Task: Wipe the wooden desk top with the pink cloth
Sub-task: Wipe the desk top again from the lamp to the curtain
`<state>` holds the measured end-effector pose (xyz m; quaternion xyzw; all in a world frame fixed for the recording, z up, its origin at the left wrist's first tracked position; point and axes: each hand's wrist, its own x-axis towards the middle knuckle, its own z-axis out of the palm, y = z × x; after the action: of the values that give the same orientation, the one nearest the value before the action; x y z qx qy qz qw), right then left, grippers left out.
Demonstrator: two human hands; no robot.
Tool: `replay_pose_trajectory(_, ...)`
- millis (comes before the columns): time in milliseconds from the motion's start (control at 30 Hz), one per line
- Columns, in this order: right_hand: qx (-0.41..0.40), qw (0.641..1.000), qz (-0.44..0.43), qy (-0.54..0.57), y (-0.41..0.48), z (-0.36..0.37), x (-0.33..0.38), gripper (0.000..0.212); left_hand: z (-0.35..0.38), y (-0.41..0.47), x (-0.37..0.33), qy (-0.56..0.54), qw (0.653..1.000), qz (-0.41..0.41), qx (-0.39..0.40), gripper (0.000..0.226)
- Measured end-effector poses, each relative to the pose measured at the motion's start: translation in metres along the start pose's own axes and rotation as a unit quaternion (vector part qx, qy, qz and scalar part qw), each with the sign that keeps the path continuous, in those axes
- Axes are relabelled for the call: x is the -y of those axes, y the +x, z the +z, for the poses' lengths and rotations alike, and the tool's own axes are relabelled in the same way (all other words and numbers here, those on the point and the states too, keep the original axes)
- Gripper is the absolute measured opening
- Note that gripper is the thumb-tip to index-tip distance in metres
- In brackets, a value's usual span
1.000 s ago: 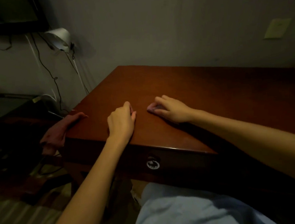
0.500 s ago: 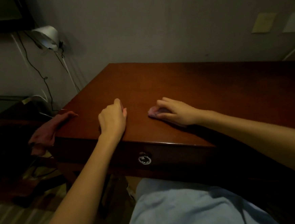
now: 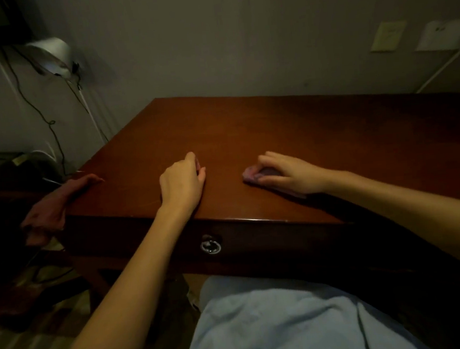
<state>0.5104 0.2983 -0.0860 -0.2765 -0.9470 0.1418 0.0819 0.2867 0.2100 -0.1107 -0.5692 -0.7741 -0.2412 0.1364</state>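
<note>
right hand (image 3: 289, 173): lies palm down on the counter (image 3: 275, 132), right of centre and near the front edge; its fingers are bent over the pink cloth (image 3: 252, 176) and hold it against the wood.
pink cloth: bunched small under the right hand; one end shows past the fingertips and a thin strip shows beside the wrist; it lies flat on the wood.
left hand (image 3: 182, 183): rests on the counter to the left of the right hand, apart from the cloth; the fingers are loosely bent with the tips down on the wood, the thumb lies alongside, and it holds nothing.
counter: dark red-brown wood, its far edge against the wall; the bare top shows a dull sheen.
drawer pull (image 3: 211, 246): a metal ring on the dark front panel, below the left wrist.
red cloth (image 3: 48, 209): draped over the near left corner, one end on the top and the rest hanging down the side.
lamp (image 3: 51, 56): a pale shade at upper left by the wall, with dark cables (image 3: 39, 112) trailing below it.
wall plate (image 3: 388, 36): pale, on the wall at upper right.
lap (image 3: 276, 322): light blue fabric at the bottom of the view.
</note>
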Motion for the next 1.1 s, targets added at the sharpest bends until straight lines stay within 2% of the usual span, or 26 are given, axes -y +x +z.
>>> replay_pose_trajectory(133,-0.026,0.999,-0.046,-0.009,0.021,0.019,0.033,0.012,0.001,0.001,-0.007,0.003,1.000,0.003,0.007,0.016)
replay_pose_trajectory(267,-0.003,0.989,-0.145,0.029,-0.031,0.025,0.048,0.028,0.003,0.003,-0.004,-0.011,1.000,0.006,0.005,0.016)
replay_pose_trajectory(333,0.010,0.991,-0.121,0.056,-0.056,0.010,0.026,0.027,0.005,0.002,-0.003,-0.011,1.000,0.019,0.001,0.016)
replay_pose_trajectory(400,0.003,0.996,-0.043,0.076,-0.066,-0.007,-0.006,0.017,0.006,0.002,-0.006,-0.008,1.000,0.025,0.002,0.015)
replay_pose_trajectory(467,-0.019,0.996,0.028,0.076,-0.055,-0.014,-0.028,0.011,0.005,0.002,-0.009,-0.006,1.000,0.027,0.007,0.015)
replay_pose_trajectory(533,-0.039,0.996,0.056,0.052,-0.029,-0.011,-0.030,0.011,0.004,0.002,-0.009,-0.005,1.000,0.025,0.011,0.016)
replay_pose_trajectory(667,-0.048,0.998,0.043,-0.002,0.002,0.002,0.003,0.022,0.003,0.005,-0.009,-0.009,1.000,0.019,0.018,0.016)
replay_pose_trajectory(833,-0.005,0.996,-0.074,0.050,-0.057,0.010,0.015,0.032,0.003,0.003,-0.008,-0.010,1.000,0.019,0.016,0.016)
replay_pose_trajectory(867,0.005,0.996,-0.067,0.064,-0.067,0.004,0.005,0.031,0.004,0.003,-0.008,-0.011,1.000,0.023,0.015,0.016)
replay_pose_trajectory(967,-0.003,0.996,0.017,0.087,-0.073,-0.018,-0.026,0.008,0.007,0.002,-0.010,-0.013,0.999,0.031,0.013,0.016)
replay_pose_trajectory(1100,-0.069,0.994,0.073,0.051,-0.032,-0.018,-0.027,0.019,0.008,0.003,-0.012,-0.015,0.999,0.032,0.011,0.015)
